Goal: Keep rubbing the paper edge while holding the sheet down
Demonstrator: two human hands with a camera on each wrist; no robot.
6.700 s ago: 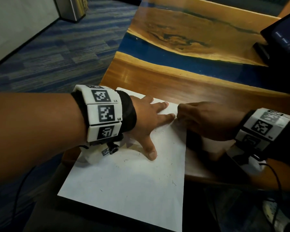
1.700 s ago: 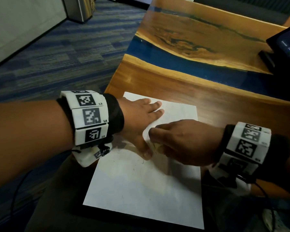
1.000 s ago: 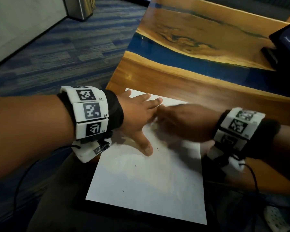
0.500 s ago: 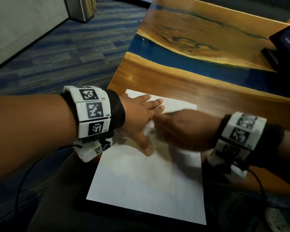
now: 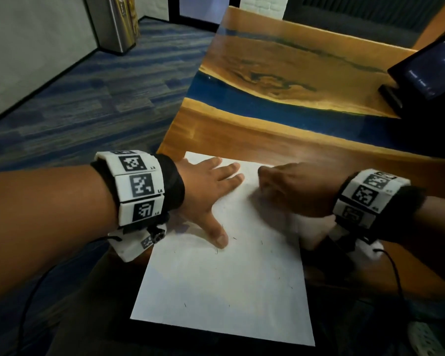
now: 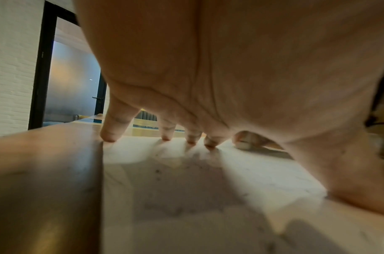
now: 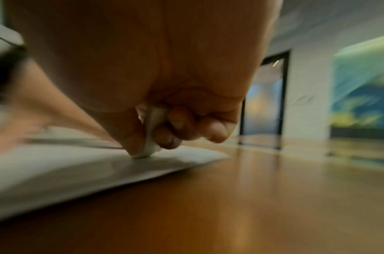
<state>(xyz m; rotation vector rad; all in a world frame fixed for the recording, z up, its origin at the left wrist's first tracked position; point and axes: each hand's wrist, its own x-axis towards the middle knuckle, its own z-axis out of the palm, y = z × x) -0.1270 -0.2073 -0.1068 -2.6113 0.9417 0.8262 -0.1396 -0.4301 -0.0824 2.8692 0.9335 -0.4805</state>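
Note:
A white sheet of paper (image 5: pixel 224 283) lies on the near edge of the wooden table (image 5: pixel 267 134), dotted with small dark crumbs. My left hand (image 5: pixel 211 191) lies flat on the sheet's far left part, fingers spread and pressing down; its fingertips (image 6: pixel 164 137) touch the paper (image 6: pixel 186 189). My right hand (image 5: pixel 290 186) is curled at the sheet's far right, pinching a small white eraser (image 7: pixel 151 137) whose tip presses on the paper (image 7: pixel 67 168). The right hand is blurred.
A dark tablet on a stand (image 5: pixel 427 70) sits at the table's far right. Blue patterned carpet (image 5: pixel 75 98) and a metal bin (image 5: pixel 116 21) lie to the left. Cables run from both wrist units. A white shoe (image 5: pixel 427 340) shows at bottom right.
My right hand has slid back and forth over the sheet's far part and now sits further right, away from the left fingers. The left hand has stayed pressed on the paper.

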